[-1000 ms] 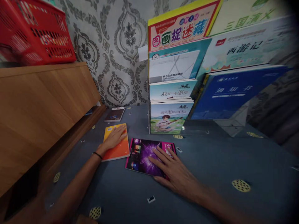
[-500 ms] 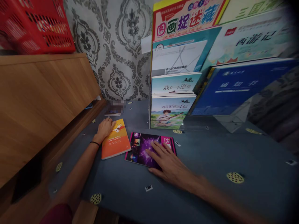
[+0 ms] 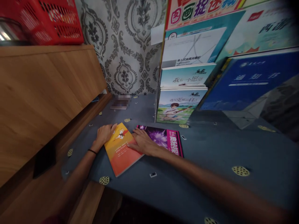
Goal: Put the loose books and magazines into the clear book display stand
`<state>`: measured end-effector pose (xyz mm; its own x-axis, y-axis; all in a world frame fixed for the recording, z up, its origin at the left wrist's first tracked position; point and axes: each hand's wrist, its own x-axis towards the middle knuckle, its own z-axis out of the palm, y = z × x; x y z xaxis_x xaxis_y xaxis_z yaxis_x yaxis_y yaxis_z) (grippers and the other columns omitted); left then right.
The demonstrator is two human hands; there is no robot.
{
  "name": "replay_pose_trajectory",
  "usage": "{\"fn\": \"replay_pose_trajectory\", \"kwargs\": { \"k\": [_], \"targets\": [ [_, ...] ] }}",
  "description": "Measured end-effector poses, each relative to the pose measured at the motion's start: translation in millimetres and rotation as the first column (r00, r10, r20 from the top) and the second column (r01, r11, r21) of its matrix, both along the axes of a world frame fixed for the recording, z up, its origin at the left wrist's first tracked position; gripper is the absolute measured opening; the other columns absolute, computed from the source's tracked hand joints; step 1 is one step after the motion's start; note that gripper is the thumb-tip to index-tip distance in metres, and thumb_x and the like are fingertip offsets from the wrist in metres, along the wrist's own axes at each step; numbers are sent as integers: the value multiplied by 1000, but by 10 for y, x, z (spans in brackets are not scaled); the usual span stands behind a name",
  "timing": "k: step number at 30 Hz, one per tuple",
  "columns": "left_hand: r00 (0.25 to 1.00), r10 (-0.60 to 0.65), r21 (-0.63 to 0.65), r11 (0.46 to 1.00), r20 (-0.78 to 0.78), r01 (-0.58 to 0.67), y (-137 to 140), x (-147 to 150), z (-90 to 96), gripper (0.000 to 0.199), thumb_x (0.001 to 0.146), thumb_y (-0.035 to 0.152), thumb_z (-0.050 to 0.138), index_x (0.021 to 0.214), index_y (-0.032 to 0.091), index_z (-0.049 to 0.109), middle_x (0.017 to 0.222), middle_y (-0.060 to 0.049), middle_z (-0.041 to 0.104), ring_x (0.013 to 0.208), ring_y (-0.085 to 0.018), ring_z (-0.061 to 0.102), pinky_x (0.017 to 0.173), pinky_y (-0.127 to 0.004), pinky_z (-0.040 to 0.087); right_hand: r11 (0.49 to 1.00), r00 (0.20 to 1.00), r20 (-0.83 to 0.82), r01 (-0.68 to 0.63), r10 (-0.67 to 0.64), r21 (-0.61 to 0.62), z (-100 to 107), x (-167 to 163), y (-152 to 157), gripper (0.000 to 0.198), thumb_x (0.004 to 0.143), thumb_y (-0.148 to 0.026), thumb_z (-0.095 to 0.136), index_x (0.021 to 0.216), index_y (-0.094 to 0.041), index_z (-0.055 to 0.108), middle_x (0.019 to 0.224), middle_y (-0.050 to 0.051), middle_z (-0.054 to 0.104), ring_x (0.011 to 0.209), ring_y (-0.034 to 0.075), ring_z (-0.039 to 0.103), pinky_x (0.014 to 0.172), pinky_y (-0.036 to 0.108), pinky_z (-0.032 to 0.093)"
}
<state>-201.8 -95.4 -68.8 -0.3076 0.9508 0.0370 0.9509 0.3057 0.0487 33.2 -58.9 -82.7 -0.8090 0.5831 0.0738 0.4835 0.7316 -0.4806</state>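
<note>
An orange-and-yellow book (image 3: 121, 146) lies slanted on the blue-grey tabletop, in front of me. My left hand (image 3: 105, 134) is closed on its upper left edge, the fingertips at the cover. At the right edge of this book is my right hand (image 3: 143, 142), open, its thumb over the orange cover and its other fingers stretched out toward the purple book. That purple-and-black book (image 3: 161, 137) with a magenta strip lies flat just to the right, partly hidden by my right hand and forearm.
A clear rack holds upright books, among them a guitar-player cover (image 3: 175, 107) and a dark blue folder (image 3: 249, 81). A wooden cabinet (image 3: 49, 84) on the left carries a red basket (image 3: 56, 23). A small blurred item (image 3: 121, 102) lies near the patterned wall.
My right hand has moved left from the purple book to the orange book's edge. The orange book has turned, its lower end swinging right. The view has shifted.
</note>
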Motion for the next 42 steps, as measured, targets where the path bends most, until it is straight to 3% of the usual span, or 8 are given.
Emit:
{"fn": "replay_pose_trajectory", "kwargs": {
  "k": [7, 14, 20, 22, 26, 31, 36, 42],
  "targets": [
    [996, 10, 88, 996, 85, -18, -145, -84, -65, 65, 102, 50, 19, 80, 16, 71, 91, -17, 76, 87, -27, 70, 71, -32, 42, 983, 993, -81, 72, -86, -169, 67, -158, -56, 41, 78, -40, 79, 105, -16, 59, 113, 14, 66, 109, 30, 62, 89, 42, 50],
    [893, -247, 240, 957, 376, 164, -224, -151, -3, 57, 89, 66, 40, 59, 20, 51, 54, 3, 49, 55, -13, 44, 53, -26, 26, 929, 938, -307, 37, -160, -368, 7, -37, -169, 62, 77, -26, 75, 132, -17, 47, 97, 6, 70, 95, 25, 67, 87, 43, 50],
    [866, -293, 365, 920, 406, 140, -144, -109, 436, 57, 84, 65, 50, 50, 20, 43, 50, 4, 34, 52, -10, 32, 50, -26, 19, 604, 839, -467, -225, -279, -765, -35, 93, -272, 64, 72, -49, 79, 124, -18, 58, 106, 9, 73, 97, 26, 70, 87, 45, 57],
    [866, -323, 455, 881, 383, 128, -129, -71, 627, 54, 84, 61, 54, 50, 20, 44, 50, 4, 34, 51, -10, 31, 49, -26, 18, 555, 818, -503, -290, -279, -779, 33, 172, -304, 55, 71, -53, 79, 111, -18, 65, 109, 9, 74, 99, 26, 70, 90, 46, 57],
    [808, -428, 656, 752, 405, 70, -128, 76, 826, 57, 84, 64, 56, 50, 20, 39, 50, 5, 33, 50, -9, 30, 47, -25, 19, 736, 767, -566, -190, -302, -650, 276, 363, -235, 38, 76, -50, 75, 97, -19, 69, 99, 6, 74, 91, 24, 70, 83, 42, 58],
    [633, -528, 755, 641, 566, -140, -155, 248, 616, 69, 81, 87, 37, 54, 23, 39, 51, 3, 39, 48, -11, 37, 45, -25, 28, 980, 765, -632, -12, -120, -200, 520, 650, -114, 27, 91, -40, 61, 106, -20, 71, 99, 6, 74, 94, 23, 70, 83, 39, 57],
    [524, -505, 621, 782, 686, -59, -292, 353, 308, 80, 90, 79, 8, 49, 23, 47, 48, -3, 47, 52, -15, 46, 55, -29, 40, 967, 869, -441, -139, 223, 214, 527, 865, -247, 33, 102, -31, 44, 125, -22, 66, 115, 9, 74, 106, 22, 70, 89, 39, 59],
    [554, -466, 437, 878, 690, 195, -501, 569, 140, 69, 92, 74, 32, 58, 19, 56, 57, -2, 57, 57, -15, 51, 58, -28, 41, 860, 879, -214, -320, 426, 397, 216, 1072, -359, 43, 102, -13, 40, 140, -26, 56, 136, 9, 67, 130, 21, 60, 107, 46, 53]
  ]
}}
